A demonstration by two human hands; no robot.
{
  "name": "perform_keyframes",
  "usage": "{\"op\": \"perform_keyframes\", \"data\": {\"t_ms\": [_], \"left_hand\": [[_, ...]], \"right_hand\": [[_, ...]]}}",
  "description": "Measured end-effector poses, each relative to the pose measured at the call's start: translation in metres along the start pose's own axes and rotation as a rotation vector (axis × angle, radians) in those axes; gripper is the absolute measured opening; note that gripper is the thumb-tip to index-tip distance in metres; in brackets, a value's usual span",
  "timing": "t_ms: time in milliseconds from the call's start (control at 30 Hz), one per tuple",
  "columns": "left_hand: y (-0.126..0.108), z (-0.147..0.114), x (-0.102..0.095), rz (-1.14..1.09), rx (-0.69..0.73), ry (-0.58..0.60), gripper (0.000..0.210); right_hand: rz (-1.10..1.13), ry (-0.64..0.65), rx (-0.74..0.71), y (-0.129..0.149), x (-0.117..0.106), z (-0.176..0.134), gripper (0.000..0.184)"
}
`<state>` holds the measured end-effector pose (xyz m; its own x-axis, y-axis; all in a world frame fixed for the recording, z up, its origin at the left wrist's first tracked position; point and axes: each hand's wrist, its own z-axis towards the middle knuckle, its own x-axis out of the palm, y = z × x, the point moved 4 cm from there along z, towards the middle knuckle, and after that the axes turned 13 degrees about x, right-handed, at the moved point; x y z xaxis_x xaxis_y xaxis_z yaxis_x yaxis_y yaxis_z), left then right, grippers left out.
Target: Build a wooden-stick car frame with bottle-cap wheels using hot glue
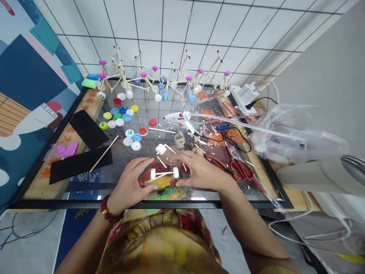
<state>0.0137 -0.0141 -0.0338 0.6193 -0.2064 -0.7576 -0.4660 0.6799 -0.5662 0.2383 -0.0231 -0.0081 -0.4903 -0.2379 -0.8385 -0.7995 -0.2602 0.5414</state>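
Observation:
My left hand (137,179) is just left of a small piece made of two white bottle caps (175,172) standing on edge with thin wooden sticks (163,174) between them. Its fingers are apart and curve around the near cap without a visible grip. On the other side, my right hand (195,167) has its thumb and fingers spread beside the right cap; I cannot tell whether it touches it. Just beyond, another white cap (161,148) lies among short cut sticks (161,161). One short stick pokes out by my right fingers.
Loose colored caps (127,117) lie at left, near black strips (88,129). A glue gun (179,118) rests beyond my hands, with red scissors (242,169) at right. Stick figures with pink blobs (143,74) line the tiled wall. A power strip (242,99) and plastic bag (279,140) sit right.

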Motion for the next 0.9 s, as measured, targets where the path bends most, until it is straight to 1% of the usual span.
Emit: {"op": "perform_keyframes", "data": {"t_ms": [67, 133, 267, 333, 433, 667, 800, 900], "left_hand": [[0.001, 0.000, 0.000, -0.001, -0.020, 0.001, 0.065], [0.001, 0.001, 0.000, -0.005, -0.029, -0.004, 0.058], [0.000, 0.007, -0.002, -0.021, 0.004, -0.020, 0.042], [-0.001, 0.009, -0.002, -0.022, 0.018, -0.027, 0.033], [0.000, 0.011, -0.002, -0.019, 0.029, -0.032, 0.022], [0.005, 0.011, 0.000, -0.046, 0.028, 0.011, 0.027], [0.006, 0.012, 0.000, -0.042, 0.025, 0.038, 0.029], [0.005, 0.013, 0.001, -0.023, 0.030, 0.055, 0.033]], "right_hand": [[0.040, -0.005, 0.042, -0.001, 0.002, -0.002, 0.054], [0.080, -0.027, 0.070, -0.001, 0.007, -0.005, 0.048], [0.132, -0.110, 0.104, -0.002, 0.020, -0.013, 0.034], [0.155, -0.144, 0.111, -0.003, 0.025, -0.015, 0.028], [0.194, -0.169, 0.092, -0.006, 0.027, -0.014, 0.023], [0.252, -0.150, 0.068, -0.009, 0.020, -0.008, 0.021], [0.261, -0.126, 0.068, -0.011, 0.018, -0.008, 0.022], [0.256, -0.133, 0.075, -0.012, 0.019, -0.010, 0.024]]}}
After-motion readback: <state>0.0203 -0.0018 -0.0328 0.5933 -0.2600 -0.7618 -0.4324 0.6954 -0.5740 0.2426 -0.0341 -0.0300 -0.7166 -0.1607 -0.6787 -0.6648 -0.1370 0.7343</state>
